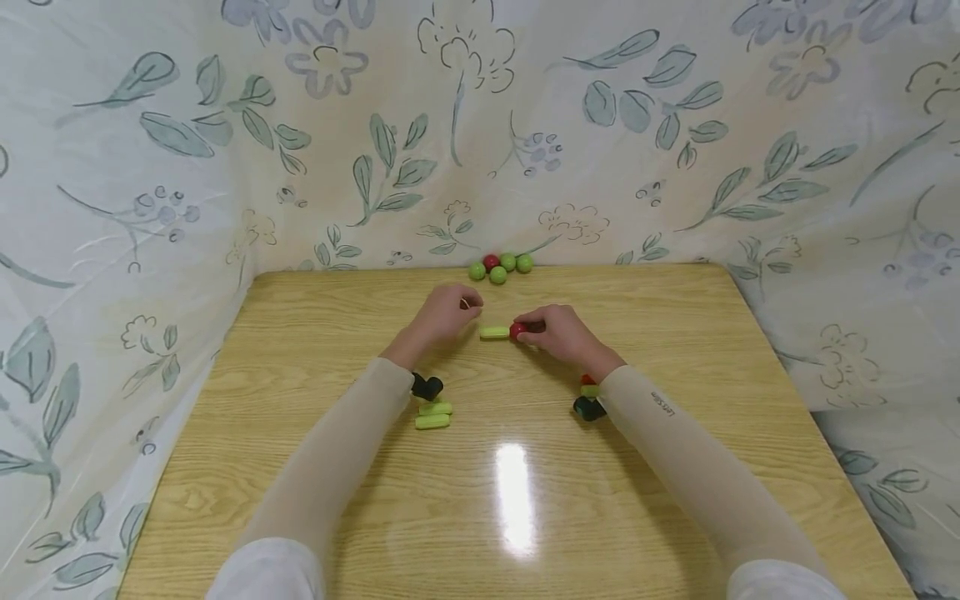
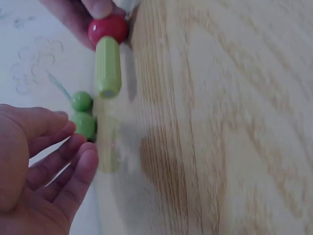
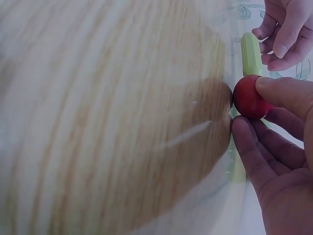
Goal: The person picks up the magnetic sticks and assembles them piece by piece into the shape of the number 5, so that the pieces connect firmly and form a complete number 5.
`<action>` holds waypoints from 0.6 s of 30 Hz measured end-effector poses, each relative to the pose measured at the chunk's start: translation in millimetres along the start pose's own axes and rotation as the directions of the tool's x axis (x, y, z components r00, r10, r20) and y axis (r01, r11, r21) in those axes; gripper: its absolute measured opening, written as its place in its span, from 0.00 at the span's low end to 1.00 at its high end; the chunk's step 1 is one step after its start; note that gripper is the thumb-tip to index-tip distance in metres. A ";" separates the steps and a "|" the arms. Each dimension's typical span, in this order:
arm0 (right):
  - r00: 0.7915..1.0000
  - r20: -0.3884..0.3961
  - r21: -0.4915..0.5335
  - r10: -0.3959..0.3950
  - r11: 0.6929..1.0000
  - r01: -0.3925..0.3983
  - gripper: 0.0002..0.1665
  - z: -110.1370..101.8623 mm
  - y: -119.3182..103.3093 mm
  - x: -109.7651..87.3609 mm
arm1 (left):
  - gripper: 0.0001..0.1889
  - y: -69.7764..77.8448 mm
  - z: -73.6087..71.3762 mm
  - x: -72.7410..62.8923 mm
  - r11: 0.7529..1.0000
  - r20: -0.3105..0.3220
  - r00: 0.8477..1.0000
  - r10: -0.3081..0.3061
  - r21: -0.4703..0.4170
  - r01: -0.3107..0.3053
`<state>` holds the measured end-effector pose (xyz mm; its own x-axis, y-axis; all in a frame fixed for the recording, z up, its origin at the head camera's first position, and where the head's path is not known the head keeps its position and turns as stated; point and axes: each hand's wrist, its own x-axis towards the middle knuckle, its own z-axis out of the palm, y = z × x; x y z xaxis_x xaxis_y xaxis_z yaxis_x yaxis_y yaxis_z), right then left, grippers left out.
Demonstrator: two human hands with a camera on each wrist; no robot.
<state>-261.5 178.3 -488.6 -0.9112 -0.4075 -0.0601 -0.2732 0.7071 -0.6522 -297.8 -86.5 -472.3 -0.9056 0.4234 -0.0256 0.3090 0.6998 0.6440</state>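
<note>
My right hand [image 1: 564,333] pinches a shiny red ball [image 3: 251,97] between thumb and fingers. A short light-green ribbed rod [image 1: 494,332] extends to the left from the ball, its end against it. Whether the two are joined I cannot tell. Left of the rod's free end is my left hand [image 1: 447,310], fingers loosely bent and apart from the thumb, holding nothing. In the left wrist view, green balls [image 2: 84,125] show just past those fingertips, farther back.
A cluster of green balls [image 1: 524,263] and a red ball [image 1: 491,262] lies at the table's back edge. By the left forearm are dark pieces [image 1: 429,387] and two light-green rods [image 1: 432,422]. Another dark piece [image 1: 588,407] sits partly hidden by the right forearm.
</note>
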 end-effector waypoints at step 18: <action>1.000 0.002 0.005 -0.002 1.000 0.002 0.22 -1.0 2.0 -0.3 | 0.16 -22.6 -14.8 21.5 0.977 -0.205 0.971 -0.123 -0.197 0.082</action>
<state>-262.1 180.5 -489.1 -0.9102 -0.4098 -0.0600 -0.2734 0.7032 -0.6563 -328.6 -101.7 -476.1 -0.9769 0.2072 0.0529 0.1705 0.6053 0.7775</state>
